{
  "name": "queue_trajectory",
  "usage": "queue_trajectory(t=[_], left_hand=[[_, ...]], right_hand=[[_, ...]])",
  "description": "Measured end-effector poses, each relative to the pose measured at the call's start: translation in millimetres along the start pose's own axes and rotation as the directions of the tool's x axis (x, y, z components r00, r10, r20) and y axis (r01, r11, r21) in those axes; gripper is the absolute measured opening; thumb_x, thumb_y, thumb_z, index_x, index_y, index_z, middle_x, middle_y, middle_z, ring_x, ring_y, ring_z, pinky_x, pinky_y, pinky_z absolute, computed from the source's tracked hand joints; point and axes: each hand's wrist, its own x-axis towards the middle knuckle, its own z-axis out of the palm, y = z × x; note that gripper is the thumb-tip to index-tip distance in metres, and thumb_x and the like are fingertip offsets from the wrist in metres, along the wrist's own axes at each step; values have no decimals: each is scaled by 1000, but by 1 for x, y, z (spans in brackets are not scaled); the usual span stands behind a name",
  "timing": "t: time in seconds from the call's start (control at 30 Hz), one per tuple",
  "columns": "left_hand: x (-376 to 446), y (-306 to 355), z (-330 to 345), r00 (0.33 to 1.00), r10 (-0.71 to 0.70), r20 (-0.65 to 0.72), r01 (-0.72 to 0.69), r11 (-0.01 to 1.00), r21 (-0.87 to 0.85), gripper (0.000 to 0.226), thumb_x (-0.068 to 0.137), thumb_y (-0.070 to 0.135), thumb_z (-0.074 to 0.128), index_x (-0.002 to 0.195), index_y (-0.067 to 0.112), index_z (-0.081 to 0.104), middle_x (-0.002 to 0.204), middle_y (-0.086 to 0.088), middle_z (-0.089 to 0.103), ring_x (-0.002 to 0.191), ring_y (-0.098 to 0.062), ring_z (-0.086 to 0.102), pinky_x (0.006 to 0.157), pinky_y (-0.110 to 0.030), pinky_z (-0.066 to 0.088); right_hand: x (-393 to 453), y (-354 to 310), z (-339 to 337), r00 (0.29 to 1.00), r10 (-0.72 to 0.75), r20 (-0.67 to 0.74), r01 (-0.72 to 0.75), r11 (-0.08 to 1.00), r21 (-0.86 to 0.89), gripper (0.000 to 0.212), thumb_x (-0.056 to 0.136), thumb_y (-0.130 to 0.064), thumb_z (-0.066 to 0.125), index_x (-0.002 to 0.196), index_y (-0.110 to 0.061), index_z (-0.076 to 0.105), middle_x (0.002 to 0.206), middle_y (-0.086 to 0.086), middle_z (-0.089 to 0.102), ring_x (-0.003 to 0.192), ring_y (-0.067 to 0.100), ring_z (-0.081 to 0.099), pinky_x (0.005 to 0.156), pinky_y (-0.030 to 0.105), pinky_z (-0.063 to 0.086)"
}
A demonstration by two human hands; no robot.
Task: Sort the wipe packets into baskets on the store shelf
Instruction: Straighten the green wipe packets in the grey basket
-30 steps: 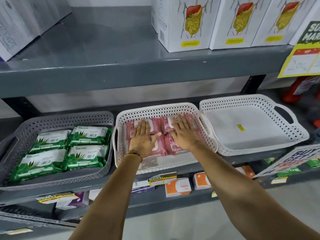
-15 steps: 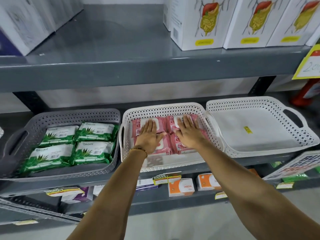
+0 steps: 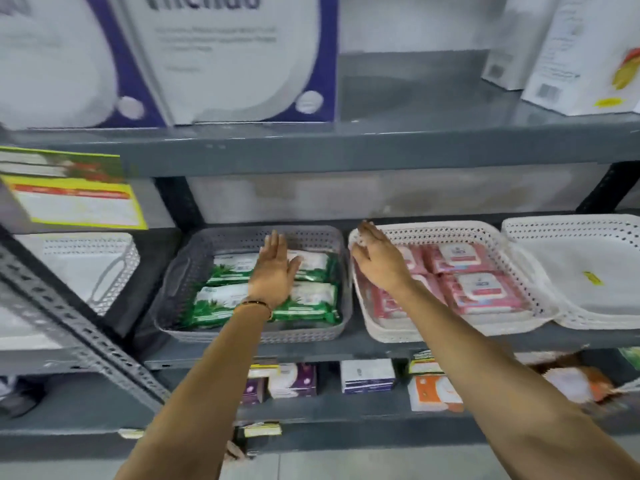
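Observation:
A grey basket (image 3: 194,258) on the middle shelf holds several green wipe packets (image 3: 311,299). Beside it on the right, a white basket (image 3: 460,233) holds several pink wipe packets (image 3: 481,292). My left hand (image 3: 273,271) hovers flat and open over the green packets, fingers together, holding nothing. My right hand (image 3: 377,258) is open above the left side of the white basket, near its rim, also holding nothing. A second white basket (image 3: 588,306) at the far right shows only a yellow sticker inside.
Large white and purple boxes (image 3: 221,57) stand on the upper shelf. A yellow-edged price sign (image 3: 76,202) hangs at the left. A perforated grey shelf post (image 3: 79,334) slants across the lower left. Small boxes (image 3: 367,375) fill the shelf below.
Both hands have lifted off the pink packets and swung left: the left hand is now over the grey basket, the right over the white basket's left edge. The view has turned left.

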Motion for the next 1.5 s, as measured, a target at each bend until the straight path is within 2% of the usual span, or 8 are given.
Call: queue_trajectory(t=[0.1, 0.37, 0.8, 1.03, 1.17, 1.23, 1.3, 1.5], left_hand=[[-14, -61, -22, 990, -17, 139, 11, 999, 46, 71, 96, 45, 33, 147, 6, 2, 157, -10, -6, 143, -22, -5, 116, -35, 12], [-32, -134, -40, 907, 86, 412, -125, 990, 70, 96, 84, 56, 50, 146, 4, -3, 155, -13, -10, 143, -24, -8, 117, -37, 3], [-27, -144, -38, 849, 183, 496, -225, 974, 27, 88, 85, 50, 55, 147, 11, 6, 156, -11, -10, 143, -25, -7, 116, -41, 6], [-26, -146, -39, 862, 183, 473, -195, 980, -24, 89, 84, 52, 55, 148, 14, 6, 157, -9, -6, 143, -23, -5, 116, -40, 5], [-16, -145, -42, 928, 125, 350, -109, 992, -63, 77, 92, 52, 38, 147, 11, 5, 156, -10, -3, 143, -23, -5, 115, -38, 1], [-7, -145, -42, 938, 82, 337, -86, 996, -3, 71, 95, 49, 32, 147, 10, 4, 156, -12, -5, 143, -25, -6, 115, -38, 0], [2, -145, -41, 931, 46, 363, -53, 999, 9, 66, 97, 45, 30, 148, 12, 4, 156, -11, -6, 142, -25, -8, 115, -40, 1], [9, -143, -28, 904, 13, 428, -34, 999, 42, 57, 98, 45, 24, 148, 20, 10, 157, -8, -5, 143, -26, -8, 116, -42, 3]], right_hand=[[-5, -41, 25, 989, -19, 145, 14, 999, 33, 54, 91, -32, 57, 137, -7, 43, 148, 13, 42, 132, 29, 45, 109, 39, 39], [-23, -91, 69, 812, 123, 571, -66, 991, -120, 81, 77, -34, 74, 143, -12, 33, 153, 10, 33, 138, 27, 36, 116, 42, 30], [-17, -96, 77, 790, 131, 599, -46, 987, -155, 73, 78, -5, 72, 141, -19, 38, 151, 6, 37, 137, 24, 39, 116, 35, 26], [-13, -93, 75, 787, 146, 600, -135, 989, -65, 76, 75, -21, 77, 141, -21, 39, 152, 4, 35, 136, 22, 40, 118, 42, 26], [3, -94, 72, 908, 191, 373, -219, 975, 33, 57, 89, -28, 62, 141, -24, 40, 154, 3, 32, 60, -11, 62, 75, 23, 55], [14, -92, 77, 918, 208, 336, -215, 976, -16, 51, 94, -19, 54, 142, -25, 36, 157, 3, 23, 106, 8, 63, 71, 21, 53], [27, -93, 86, 899, 223, 377, -207, 975, -84, 53, 97, -12, 48, 144, -26, 31, 160, 4, 11, 143, 28, 26, 84, 27, 52], [41, -88, 100, 857, 222, 466, -147, 970, -191, 74, 89, 17, 38, 142, -33, 33, 160, -4, 8, 147, 27, 12, 95, 30, 52]])
